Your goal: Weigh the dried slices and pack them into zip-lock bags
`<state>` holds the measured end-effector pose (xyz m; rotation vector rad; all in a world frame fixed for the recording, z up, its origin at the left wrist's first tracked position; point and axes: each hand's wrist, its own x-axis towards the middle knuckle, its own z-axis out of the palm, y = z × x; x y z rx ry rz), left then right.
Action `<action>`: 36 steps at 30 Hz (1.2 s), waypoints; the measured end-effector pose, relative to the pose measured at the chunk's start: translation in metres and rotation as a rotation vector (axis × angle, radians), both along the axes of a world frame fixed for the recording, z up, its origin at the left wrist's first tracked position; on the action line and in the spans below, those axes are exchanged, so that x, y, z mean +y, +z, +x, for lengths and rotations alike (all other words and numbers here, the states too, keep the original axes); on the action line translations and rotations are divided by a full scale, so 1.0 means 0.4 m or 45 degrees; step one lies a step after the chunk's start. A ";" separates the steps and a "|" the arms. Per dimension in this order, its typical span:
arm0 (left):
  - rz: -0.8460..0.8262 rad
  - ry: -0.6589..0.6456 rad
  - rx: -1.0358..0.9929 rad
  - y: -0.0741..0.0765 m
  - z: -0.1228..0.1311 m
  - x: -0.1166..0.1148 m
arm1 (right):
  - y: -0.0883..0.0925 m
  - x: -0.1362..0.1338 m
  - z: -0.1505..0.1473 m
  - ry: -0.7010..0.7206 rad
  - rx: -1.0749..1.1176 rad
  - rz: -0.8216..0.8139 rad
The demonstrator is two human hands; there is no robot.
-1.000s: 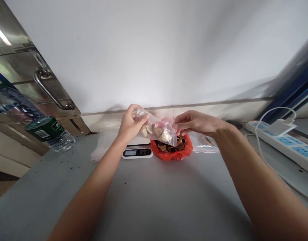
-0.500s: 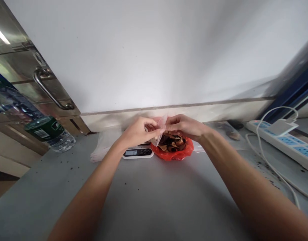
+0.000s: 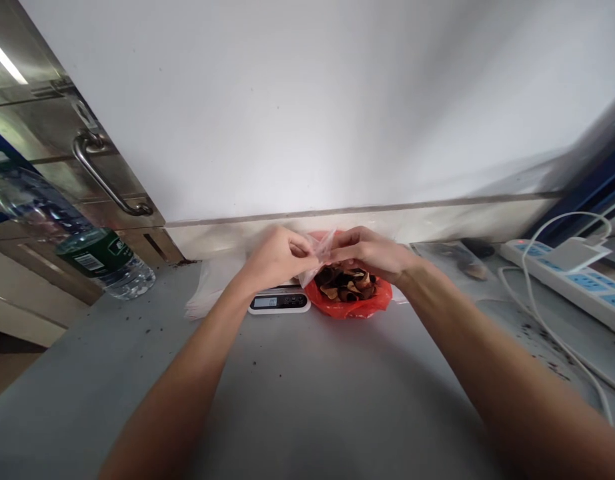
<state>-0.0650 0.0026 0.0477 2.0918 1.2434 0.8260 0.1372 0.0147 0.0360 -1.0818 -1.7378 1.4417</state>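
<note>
A small clear plastic bag (image 3: 311, 273) hangs between my two hands, above the left side of a red plastic bag. My left hand (image 3: 286, 257) pinches its upper edge from the left. From the right, my right hand (image 3: 368, 252) grips the same bag with thumb and fingers closed. Below my right hand the red bag (image 3: 350, 309) lies open, full of dried brown curled pieces (image 3: 348, 285). Beside it, under my left hand, sits a digital scale (image 3: 279, 304) with a lit display; my hand and the clear bag hide its far part.
A stack of clear bags (image 3: 207, 287) lies left of the scale. A large water bottle (image 3: 107, 263) stands at the left edge. On the right are a power strip (image 3: 577, 273) with a white cable and a clear bag (image 3: 455, 261) with a dark item. Dark crumbs dot the table.
Both hands keep hold of the clear bag; my left fingers have drawn closer to its edge. The whole view has shifted slightly, and the other things have stayed in place.
</note>
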 end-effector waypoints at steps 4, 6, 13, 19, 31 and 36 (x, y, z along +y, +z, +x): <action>0.103 0.340 -0.170 0.015 -0.019 0.005 | 0.009 -0.004 0.000 -0.307 -0.158 0.080; 0.167 0.416 -0.231 0.017 -0.017 0.001 | 0.010 -0.006 -0.010 -0.512 -0.219 0.299; 0.377 0.193 -0.190 0.004 0.040 -0.036 | 0.004 -0.024 -0.047 -0.237 -0.450 0.632; 0.460 0.510 -0.324 -0.020 -0.003 0.026 | 0.010 -0.013 -0.011 -0.194 -0.384 0.718; -0.416 0.217 -0.770 -0.032 0.004 0.061 | 0.100 -0.006 0.204 0.314 -0.864 0.429; -0.286 0.152 -0.489 0.002 0.022 0.097 | 0.114 -0.012 0.261 0.119 -1.012 0.404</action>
